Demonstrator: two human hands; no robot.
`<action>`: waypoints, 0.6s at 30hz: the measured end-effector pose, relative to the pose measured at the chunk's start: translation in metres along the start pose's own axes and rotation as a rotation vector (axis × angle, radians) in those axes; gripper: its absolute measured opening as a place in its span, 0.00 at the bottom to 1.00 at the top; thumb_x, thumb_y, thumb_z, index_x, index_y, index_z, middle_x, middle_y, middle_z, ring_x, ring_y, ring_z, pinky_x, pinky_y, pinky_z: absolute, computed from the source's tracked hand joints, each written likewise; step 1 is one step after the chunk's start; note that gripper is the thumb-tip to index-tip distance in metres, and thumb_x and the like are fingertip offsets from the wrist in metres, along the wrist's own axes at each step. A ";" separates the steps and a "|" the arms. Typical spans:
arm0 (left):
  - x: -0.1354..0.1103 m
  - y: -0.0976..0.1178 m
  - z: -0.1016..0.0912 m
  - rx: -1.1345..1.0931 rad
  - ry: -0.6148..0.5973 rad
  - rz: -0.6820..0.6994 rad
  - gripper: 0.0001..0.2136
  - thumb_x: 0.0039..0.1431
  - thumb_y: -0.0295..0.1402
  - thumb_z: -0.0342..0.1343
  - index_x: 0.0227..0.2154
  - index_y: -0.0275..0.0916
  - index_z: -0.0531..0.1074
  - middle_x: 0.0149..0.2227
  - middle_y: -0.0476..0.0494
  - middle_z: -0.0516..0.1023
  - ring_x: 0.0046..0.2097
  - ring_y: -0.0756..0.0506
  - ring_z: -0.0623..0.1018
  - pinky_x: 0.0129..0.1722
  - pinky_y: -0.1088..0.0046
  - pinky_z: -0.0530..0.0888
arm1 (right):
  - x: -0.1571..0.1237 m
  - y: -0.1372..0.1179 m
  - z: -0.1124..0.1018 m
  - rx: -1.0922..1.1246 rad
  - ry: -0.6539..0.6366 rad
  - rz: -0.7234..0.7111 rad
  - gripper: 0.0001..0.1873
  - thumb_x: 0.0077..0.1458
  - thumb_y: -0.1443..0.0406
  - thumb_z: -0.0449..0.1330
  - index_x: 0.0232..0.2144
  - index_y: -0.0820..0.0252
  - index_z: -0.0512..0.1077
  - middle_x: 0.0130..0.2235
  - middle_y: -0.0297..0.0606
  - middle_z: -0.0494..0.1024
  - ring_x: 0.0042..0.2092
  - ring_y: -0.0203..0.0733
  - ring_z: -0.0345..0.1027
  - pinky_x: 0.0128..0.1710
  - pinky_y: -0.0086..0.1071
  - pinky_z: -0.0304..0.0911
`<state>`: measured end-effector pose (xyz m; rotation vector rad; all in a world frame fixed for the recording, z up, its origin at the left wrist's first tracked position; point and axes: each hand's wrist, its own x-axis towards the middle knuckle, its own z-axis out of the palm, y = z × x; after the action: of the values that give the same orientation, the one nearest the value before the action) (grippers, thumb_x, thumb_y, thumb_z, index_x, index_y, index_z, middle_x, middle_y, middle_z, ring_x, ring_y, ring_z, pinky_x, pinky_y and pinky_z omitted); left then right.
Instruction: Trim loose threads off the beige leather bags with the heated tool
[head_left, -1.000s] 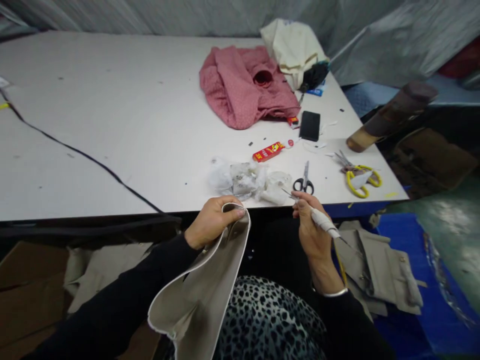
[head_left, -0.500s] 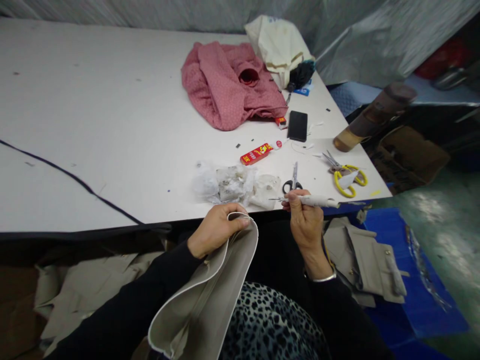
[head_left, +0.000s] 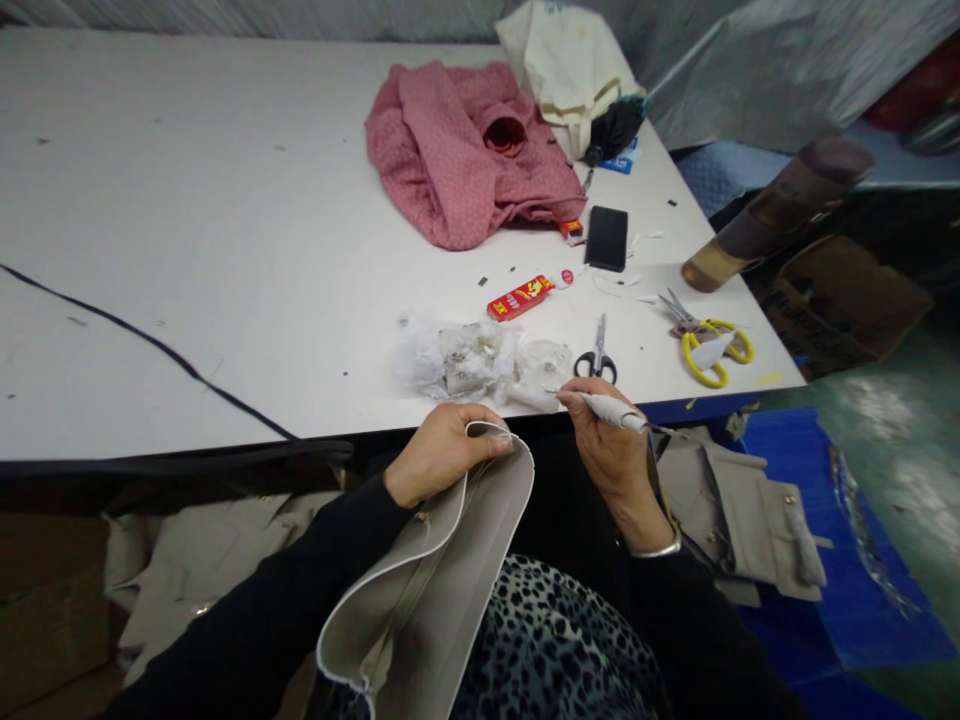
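My left hand (head_left: 448, 452) is closed on the top edge of a beige leather-like bag piece (head_left: 480, 560), which hangs open in a curve over my lap. A seam runs down its inner side, and a small gold stud shows near my wrist. In my right hand (head_left: 611, 450) is a thin pointed tool with a white-wrapped handle (head_left: 615, 411); its fine tip points left, apart from the bag piece. Just beyond the hands lie a crumpled clear plastic bundle (head_left: 472, 358) and small black-handled scissors (head_left: 596, 360) on the white table (head_left: 187, 200).
Yellow-handled scissors (head_left: 712, 345), a red-labelled glue bottle (head_left: 521, 297), a black phone (head_left: 607, 238) and a leaning brown bottle (head_left: 772, 215) occupy the table's right part. Behind them are pink clothing (head_left: 450, 150) and a cream bag (head_left: 566, 70). Beige pieces (head_left: 750, 510) lie on blue sheeting (head_left: 862, 560).
The tool in my right hand has turned from nearly level to slanting, its wrapped end lower at the right. My left hand keeps its hold on the bag piece. The view has shifted slightly.
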<state>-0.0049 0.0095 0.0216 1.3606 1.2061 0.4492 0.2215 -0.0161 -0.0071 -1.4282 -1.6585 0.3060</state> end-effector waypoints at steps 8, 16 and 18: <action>-0.002 0.000 0.002 0.004 -0.014 -0.045 0.09 0.52 0.38 0.67 0.32 0.38 0.82 0.32 0.45 0.84 0.37 0.43 0.79 0.44 0.65 0.71 | -0.018 -0.027 0.004 0.440 -0.023 0.316 0.18 0.71 0.52 0.57 0.35 0.56 0.76 0.27 0.33 0.79 0.29 0.40 0.75 0.32 0.33 0.71; -0.006 0.002 0.004 0.009 -0.026 -0.074 0.09 0.51 0.37 0.67 0.33 0.38 0.83 0.31 0.47 0.83 0.35 0.44 0.78 0.41 0.67 0.70 | -0.032 -0.023 0.015 0.565 -0.102 0.389 0.17 0.70 0.53 0.59 0.35 0.56 0.77 0.28 0.33 0.79 0.31 0.39 0.76 0.33 0.30 0.72; -0.007 0.003 0.004 -0.001 -0.031 -0.072 0.08 0.50 0.36 0.68 0.32 0.38 0.82 0.30 0.47 0.83 0.34 0.45 0.77 0.40 0.68 0.70 | -0.030 -0.022 0.012 0.519 -0.131 0.362 0.17 0.71 0.53 0.58 0.35 0.56 0.76 0.28 0.32 0.78 0.31 0.38 0.75 0.34 0.30 0.71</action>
<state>-0.0028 0.0025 0.0260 1.3139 1.2250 0.3764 0.1961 -0.0452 -0.0129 -1.3116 -1.2785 0.9768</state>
